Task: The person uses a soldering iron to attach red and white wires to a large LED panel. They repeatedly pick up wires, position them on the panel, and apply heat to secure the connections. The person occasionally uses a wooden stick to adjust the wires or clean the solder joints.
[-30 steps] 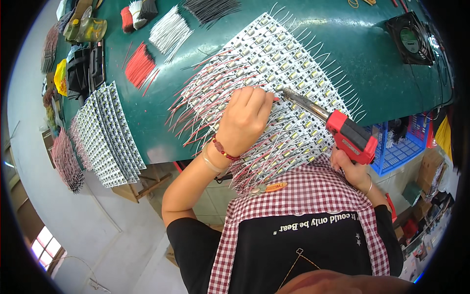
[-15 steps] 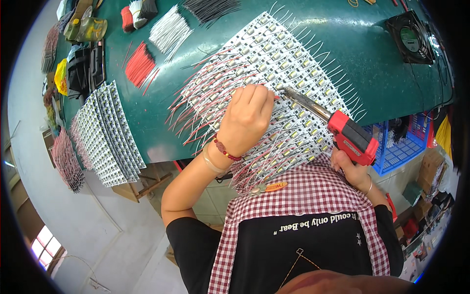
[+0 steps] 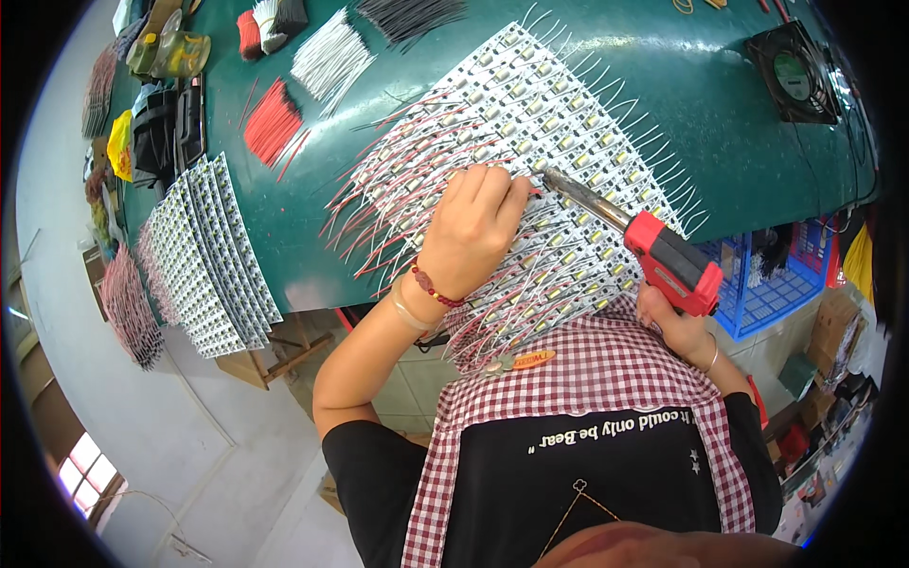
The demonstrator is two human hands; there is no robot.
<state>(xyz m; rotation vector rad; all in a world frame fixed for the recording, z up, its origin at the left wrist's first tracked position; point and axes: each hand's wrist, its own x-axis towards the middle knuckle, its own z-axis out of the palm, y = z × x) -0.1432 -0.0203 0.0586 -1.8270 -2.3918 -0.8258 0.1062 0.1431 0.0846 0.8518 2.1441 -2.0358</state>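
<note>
A large white LED circuit board panel (image 3: 587, 156) lies before me on the bench, its near part reaching over the edge toward my apron. Red and white wires stick out along its left side, and white wires fringe its right side. My left hand (image 3: 478, 213) rests over the panel's middle, fingers pinched together; a bit of red wire (image 3: 536, 193) shows at the fingertips. In my right hand (image 3: 674, 322) is a red and black soldering gun (image 3: 668, 257), gripped by its handle. Its dark tip points left and meets the panel just beside my left fingertips.
On the green table (image 3: 284, 227) lie bundles of red wires (image 3: 274, 123), white wires (image 3: 331, 59) and black wires (image 3: 412, 17). Finished-looking stacked panels (image 3: 213, 260) overhang the left edge. A black fan (image 3: 795, 74) stands far right, above a blue crate (image 3: 772, 279).
The soldering gun and my right hand have shifted slightly left, with the tip a little closer to my left fingertips. My left hand stays almost in place, still pinching.
</note>
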